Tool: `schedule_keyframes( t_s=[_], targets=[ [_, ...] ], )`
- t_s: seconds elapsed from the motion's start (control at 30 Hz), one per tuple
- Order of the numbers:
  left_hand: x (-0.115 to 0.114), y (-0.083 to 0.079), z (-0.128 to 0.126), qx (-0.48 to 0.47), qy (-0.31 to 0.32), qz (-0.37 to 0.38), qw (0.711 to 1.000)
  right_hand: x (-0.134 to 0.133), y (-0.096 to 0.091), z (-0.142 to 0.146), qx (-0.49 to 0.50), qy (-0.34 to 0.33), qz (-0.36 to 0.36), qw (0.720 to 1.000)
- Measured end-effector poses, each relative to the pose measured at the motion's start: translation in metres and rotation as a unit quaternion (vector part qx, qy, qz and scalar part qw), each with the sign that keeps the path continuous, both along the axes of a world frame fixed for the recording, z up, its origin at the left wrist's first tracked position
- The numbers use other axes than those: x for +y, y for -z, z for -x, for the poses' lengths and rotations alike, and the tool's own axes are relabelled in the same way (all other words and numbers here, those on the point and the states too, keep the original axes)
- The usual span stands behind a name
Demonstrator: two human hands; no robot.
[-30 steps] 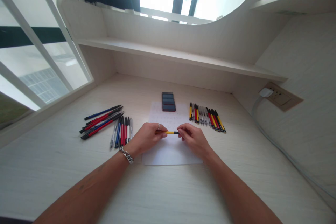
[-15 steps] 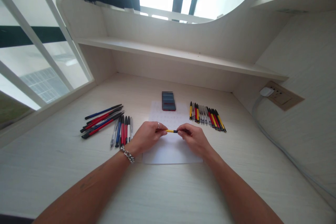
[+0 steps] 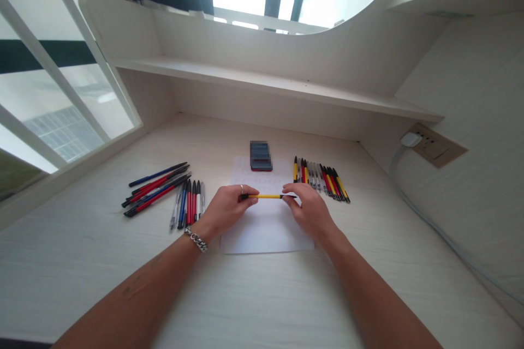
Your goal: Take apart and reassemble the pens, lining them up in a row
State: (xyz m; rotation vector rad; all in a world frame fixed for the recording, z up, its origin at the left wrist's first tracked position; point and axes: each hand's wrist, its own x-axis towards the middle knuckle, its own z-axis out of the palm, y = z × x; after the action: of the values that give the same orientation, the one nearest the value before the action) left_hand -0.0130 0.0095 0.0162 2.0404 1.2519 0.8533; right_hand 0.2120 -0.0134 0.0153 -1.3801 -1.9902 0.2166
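A yellow pen with black ends [image 3: 267,196] lies level between my two hands, just above a white sheet of paper [image 3: 266,229]. My left hand [image 3: 226,208], with a ring and a chain bracelet, pinches the pen's left end. The pen's right end is pinched by my right hand [image 3: 310,211]. Both hands hover over the paper at the desk's middle.
A loose heap of red, blue and black pens [image 3: 164,191] lies to the left. A neat row of yellow, red and clear pens [image 3: 319,177] lies to the right. A dark phone [image 3: 261,155] rests at the paper's far edge. A wall socket with a white plug [image 3: 414,139] is at the right.
My hands drew together along the pen, then spread apart again, so more of the yellow barrel shows. Both hands and the pen sit slightly farther from me.
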Motion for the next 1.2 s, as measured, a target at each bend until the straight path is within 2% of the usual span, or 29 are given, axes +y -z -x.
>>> schedule_keyframes(
  t_s=[0.1, 0.2, 0.27, 0.33, 0.37, 0.4, 0.5, 0.53, 0.6, 0.73, 0.83, 1.07, 1.2],
  targets=[
    [-0.007, 0.000, -0.008, -0.026, 0.030, -0.016, 0.999, -0.009, 0.000, 0.016, -0.071, -0.050, -0.027, 0.996],
    [-0.011, -0.002, -0.012, -0.045, 0.061, -0.016, 0.997, -0.014, 0.001, 0.025, -0.090, -0.077, -0.001, 0.993],
    [-0.010, -0.002, -0.010, -0.039, 0.048, -0.007, 0.998, -0.012, 0.000, 0.022, -0.025, -0.068, 0.030, 0.997],
    [-0.005, -0.001, -0.004, -0.017, 0.026, 0.002, 0.999, -0.007, -0.005, 0.012, 0.119, -0.039, 0.064, 0.990],
    [-0.002, 0.001, -0.001, 0.001, 0.021, 0.005, 1.000, -0.004, -0.009, 0.006, 0.214, -0.025, 0.083, 0.973],
    [0.000, 0.002, 0.002, 0.022, 0.017, 0.006, 1.000, -0.002, -0.012, 0.000, 0.312, -0.024, 0.104, 0.944],
    [0.004, 0.006, 0.006, 0.073, 0.019, 0.007, 0.997, 0.004, -0.022, -0.012, 0.538, -0.049, 0.159, 0.826],
    [0.004, 0.006, 0.007, 0.082, 0.022, 0.007, 0.996, 0.005, -0.025, -0.014, 0.584, -0.056, 0.171, 0.792],
    [0.003, 0.005, 0.006, 0.095, 0.024, 0.005, 0.995, 0.007, -0.026, -0.017, 0.642, -0.063, 0.186, 0.741],
    [0.000, 0.002, 0.004, 0.109, 0.026, 0.002, 0.994, 0.008, -0.024, -0.022, 0.703, -0.062, 0.191, 0.683],
    [0.000, 0.002, 0.004, 0.113, 0.030, 0.001, 0.993, 0.009, -0.023, -0.026, 0.722, -0.061, 0.188, 0.663],
    [0.002, 0.007, 0.005, 0.106, 0.036, 0.000, 0.994, 0.011, -0.021, -0.029, 0.712, -0.028, 0.187, 0.676],
    [0.002, 0.006, 0.005, 0.110, 0.041, -0.006, 0.993, 0.011, -0.018, -0.031, 0.723, -0.046, 0.191, 0.663]
  ],
)
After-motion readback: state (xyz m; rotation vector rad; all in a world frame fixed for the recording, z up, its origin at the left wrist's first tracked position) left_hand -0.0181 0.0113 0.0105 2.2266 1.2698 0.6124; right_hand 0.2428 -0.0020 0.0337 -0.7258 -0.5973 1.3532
